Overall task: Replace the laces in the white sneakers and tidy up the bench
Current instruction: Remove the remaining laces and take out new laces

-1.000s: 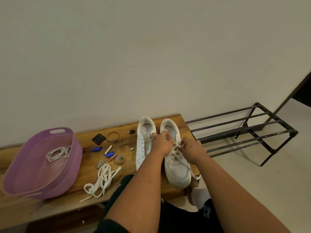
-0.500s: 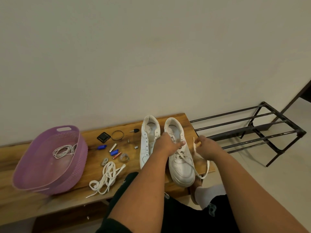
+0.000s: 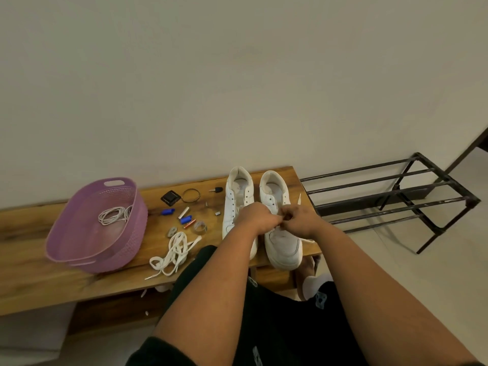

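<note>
Two white smooth-leather sneakers stand side by side on the long wooden bench [image 3: 31,281], toes toward the person: the left sneaker [image 3: 239,196] at about 11 o'clock from the hands, with bare eyelets showing, and the right sneaker [image 3: 284,244] directly under the hands. The left hand [image 3: 257,217] and right hand [image 3: 301,220] meet over the right sneaker's eyelet rows, fingers curled tight and pinching the flat white lace [image 3: 299,198] (one stiff tip pokes up at 1 o'clock from the right hand, and a loop trails off the sneaker's outer side).

At 8 o'clock from the hands lies one loose tangle of flat white woven laces [image 3: 174,256]. At 9 o'clock sits a single oval purple perforated plastic basket [image 3: 79,249], holding one coil of thin white cord [image 3: 113,215].

Between basket and sneakers lie scattered small things: two blue cylinders [image 3: 184,220], one black square box [image 3: 170,198], one braided ring [image 3: 190,195], and one small clear tape roll [image 3: 200,227]. At 2 o'clock stands one black metal-bar shoe rack [image 3: 396,196] on the pale floor.
</note>
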